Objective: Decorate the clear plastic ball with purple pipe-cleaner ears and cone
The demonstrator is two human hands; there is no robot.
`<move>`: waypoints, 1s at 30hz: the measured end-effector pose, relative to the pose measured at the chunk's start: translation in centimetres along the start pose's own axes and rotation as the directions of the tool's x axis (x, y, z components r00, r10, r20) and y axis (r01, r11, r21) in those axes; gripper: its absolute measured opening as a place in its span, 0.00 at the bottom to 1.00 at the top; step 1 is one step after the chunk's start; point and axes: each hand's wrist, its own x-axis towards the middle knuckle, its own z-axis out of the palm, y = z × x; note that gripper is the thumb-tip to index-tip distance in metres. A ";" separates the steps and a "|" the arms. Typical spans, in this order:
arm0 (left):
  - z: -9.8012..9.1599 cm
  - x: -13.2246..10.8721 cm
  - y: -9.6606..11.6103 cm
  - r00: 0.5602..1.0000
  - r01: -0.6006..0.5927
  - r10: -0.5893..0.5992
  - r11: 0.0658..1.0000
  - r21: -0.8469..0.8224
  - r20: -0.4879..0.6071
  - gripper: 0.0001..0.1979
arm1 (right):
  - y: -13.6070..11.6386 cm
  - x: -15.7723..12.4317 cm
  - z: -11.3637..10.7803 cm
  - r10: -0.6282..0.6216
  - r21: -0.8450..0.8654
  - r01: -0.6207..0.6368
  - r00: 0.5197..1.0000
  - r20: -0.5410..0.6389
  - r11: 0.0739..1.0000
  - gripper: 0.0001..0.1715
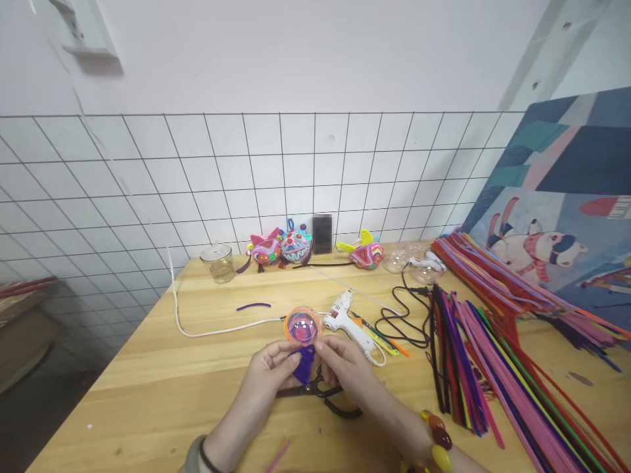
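Between my two hands is a purple piece of bent pipe cleaner (304,368), roughly triangular. My left hand (276,371) pinches it from the left, thumb on top. On its right side, the fingertips of my right hand (340,358) close on its upper edge. Just beyond my fingertips sits a clear plastic ball (302,326) ringed with orange and pink pipe cleaner. Black-handled scissors (340,404) lie under my hands, partly hidden. A white glue gun (351,322) rests to the right of the ball.
Bundles of coloured pipe cleaners (497,368) cover the right side. Finished pipe-cleaner fish (266,249) and a glass jar (217,263) stand along the back. Black cable (401,315) coils behind the glue gun. A short purple pipe cleaner (254,306) and a white cord (221,330) lie to the left.
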 end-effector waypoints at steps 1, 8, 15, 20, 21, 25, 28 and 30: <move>0.0 0.0 0.0 1.000 -0.002 0.002 1.000 0.010 0.011 0.20 | 0.0 0.0 0.0 0.000 -0.001 0.000 1.000 0.006 1.000 0.26; 0.0 0.3 -0.5 0.994 -0.074 0.071 0.997 0.023 0.086 0.17 | 0.2 -0.3 0.4 -0.015 -0.010 0.016 0.999 0.040 1.000 0.26; -0.1 0.2 0.4 0.977 -0.212 0.211 0.973 0.092 0.022 0.14 | 0.3 -0.2 -0.2 -0.032 -0.056 0.032 0.999 0.004 0.998 0.29; -0.6 0.5 1.4 0.943 -0.265 0.268 0.963 0.042 -0.195 0.15 | -0.3 -0.4 -0.8 -0.124 -0.162 0.111 0.989 -0.074 0.980 0.27; -0.8 0.6 1.5 0.932 -0.284 0.281 0.959 0.017 -0.230 0.15 | -0.3 -0.4 -1.0 -0.154 -0.197 0.133 0.984 -0.092 0.971 0.26; -1.7 1.1 1.6 0.875 -0.364 0.323 0.930 -0.051 -0.360 0.17 | -0.6 0.2 -2.0 -0.294 -0.419 0.204 0.942 -0.162 0.885 0.20; -2.0 1.4 1.4 0.846 -0.404 0.339 0.911 -0.079 -0.412 0.17 | -2.1 2.4 -2.4 -0.498 -0.635 0.379 0.867 -0.010 0.673 0.13; -2.1 1.5 1.2 0.831 -0.422 0.344 0.902 -0.093 -0.437 0.16 | -3.6 4.9 -1.9 -0.465 -0.789 0.389 0.873 0.150 0.475 0.16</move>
